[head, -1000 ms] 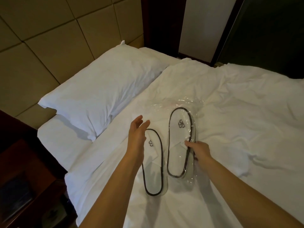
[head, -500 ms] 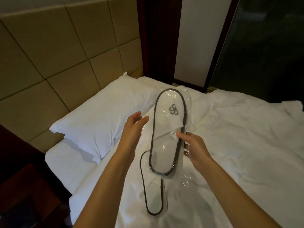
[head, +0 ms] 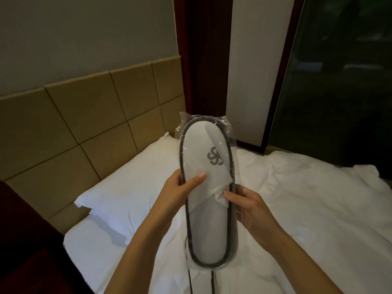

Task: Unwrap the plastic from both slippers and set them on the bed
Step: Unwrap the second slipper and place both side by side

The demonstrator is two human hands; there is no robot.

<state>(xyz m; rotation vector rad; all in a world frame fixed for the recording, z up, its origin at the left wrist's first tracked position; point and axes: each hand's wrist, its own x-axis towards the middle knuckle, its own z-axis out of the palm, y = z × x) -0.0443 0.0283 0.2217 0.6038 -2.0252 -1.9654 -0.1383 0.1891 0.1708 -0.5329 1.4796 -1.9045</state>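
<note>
I hold a white slipper [head: 209, 225] with a dark rim and a grey logo upright above the bed [head: 297, 219], toe pointing up. Clear plastic wrap [head: 223, 122] still covers it and bunches at the toe. My left hand [head: 180, 189] grips its left edge, thumb across the strap. My right hand [head: 248, 206] grips the right edge at the same height. The second slipper [head: 201, 281] lies on the sheet below, mostly hidden behind the held one; only its dark rim shows.
A white pillow [head: 131, 194] lies to the left against a tan padded headboard [head: 84, 128]. Dark wooden furniture [head: 27, 251] stands at the lower left. A dark glass panel [head: 339, 81] rises behind the bed on the right.
My right hand lifted the wrapped slipper off the bed and raised it upright. My left hand closed on its left edge. The other slipper stayed on the sheet.
</note>
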